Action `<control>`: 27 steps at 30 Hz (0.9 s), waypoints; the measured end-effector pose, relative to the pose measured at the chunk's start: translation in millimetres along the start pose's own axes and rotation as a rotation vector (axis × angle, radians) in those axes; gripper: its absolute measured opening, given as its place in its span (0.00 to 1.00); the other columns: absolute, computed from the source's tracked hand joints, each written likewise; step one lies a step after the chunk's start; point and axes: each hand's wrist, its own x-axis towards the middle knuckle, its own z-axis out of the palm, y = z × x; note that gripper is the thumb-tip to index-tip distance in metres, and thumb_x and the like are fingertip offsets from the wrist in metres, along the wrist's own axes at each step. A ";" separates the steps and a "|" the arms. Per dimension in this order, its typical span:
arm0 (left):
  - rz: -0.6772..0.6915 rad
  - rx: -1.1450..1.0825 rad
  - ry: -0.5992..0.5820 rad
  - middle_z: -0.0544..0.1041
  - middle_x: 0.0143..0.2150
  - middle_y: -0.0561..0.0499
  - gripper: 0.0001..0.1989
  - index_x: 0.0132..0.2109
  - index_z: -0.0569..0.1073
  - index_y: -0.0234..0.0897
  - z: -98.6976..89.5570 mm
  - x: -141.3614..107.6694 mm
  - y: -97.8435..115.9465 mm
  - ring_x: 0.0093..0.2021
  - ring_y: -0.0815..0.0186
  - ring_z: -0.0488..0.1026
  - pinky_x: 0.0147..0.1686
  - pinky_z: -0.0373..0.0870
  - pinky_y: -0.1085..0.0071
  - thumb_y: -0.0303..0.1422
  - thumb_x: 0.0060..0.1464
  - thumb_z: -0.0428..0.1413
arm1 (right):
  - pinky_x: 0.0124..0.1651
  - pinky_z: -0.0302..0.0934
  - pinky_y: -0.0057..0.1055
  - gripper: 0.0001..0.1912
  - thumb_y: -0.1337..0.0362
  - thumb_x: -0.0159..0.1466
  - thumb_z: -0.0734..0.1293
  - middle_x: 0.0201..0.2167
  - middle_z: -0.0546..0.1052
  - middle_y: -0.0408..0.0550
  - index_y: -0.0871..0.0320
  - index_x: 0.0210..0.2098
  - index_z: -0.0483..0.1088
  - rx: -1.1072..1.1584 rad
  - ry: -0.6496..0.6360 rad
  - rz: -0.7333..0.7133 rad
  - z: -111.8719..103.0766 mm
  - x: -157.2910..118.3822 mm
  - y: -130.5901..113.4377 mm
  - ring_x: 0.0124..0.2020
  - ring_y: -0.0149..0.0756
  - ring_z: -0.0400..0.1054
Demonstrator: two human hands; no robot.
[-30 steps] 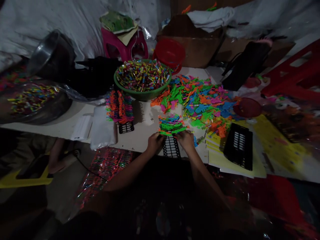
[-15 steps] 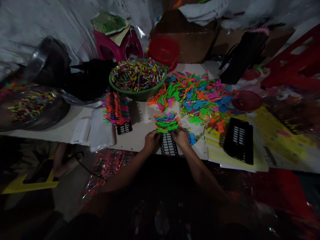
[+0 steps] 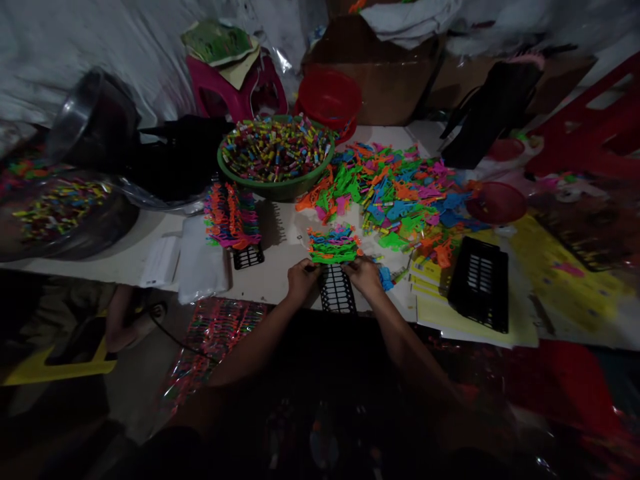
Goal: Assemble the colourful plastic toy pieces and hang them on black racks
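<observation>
A: What do the two hands hold?
B: The left hand (image 3: 301,280) and the right hand (image 3: 364,275) have their fingers bent inward, one at each side of the near end of the toy row (image 3: 333,248). I cannot tell if they pinch the front green toy, the rack (image 3: 337,293) or both, because it is too dark there

A: And where is this row?
B: It is on the far part of the black rack, which lies on the white table (image 3: 270,283) in front of the person. The near part of the rack shows its open grid between the wrists

A: What is around it?
B: Just beyond, and to the right, a loose pile (image 3: 400,200) of orange, green, blue and pink toys is spread. To the left stands a second row (image 3: 231,217) on another black rack (image 3: 249,257), with clear bags (image 3: 203,260) beside it

A: And farther out?
B: Behind this row, the green bowl (image 3: 277,190) is full of small colored pieces (image 3: 277,150), and a red bowl (image 3: 329,97) is behind it. On the right, black trays (image 3: 479,283) rest on yellow sheets (image 3: 475,323). Under the left part of the table edge I see wrapped toys (image 3: 220,327)
</observation>
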 end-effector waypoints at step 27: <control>0.149 0.620 -0.207 0.77 0.31 0.43 0.15 0.35 0.75 0.35 -21.4 -7.6 10.5 0.32 0.60 0.73 0.27 0.60 0.71 0.41 0.53 0.48 | 0.48 0.52 0.38 0.06 0.62 0.54 0.64 0.31 0.76 0.47 0.55 0.26 0.73 -0.011 -0.056 0.040 1.3 -14.5 -9.9 0.41 0.41 0.64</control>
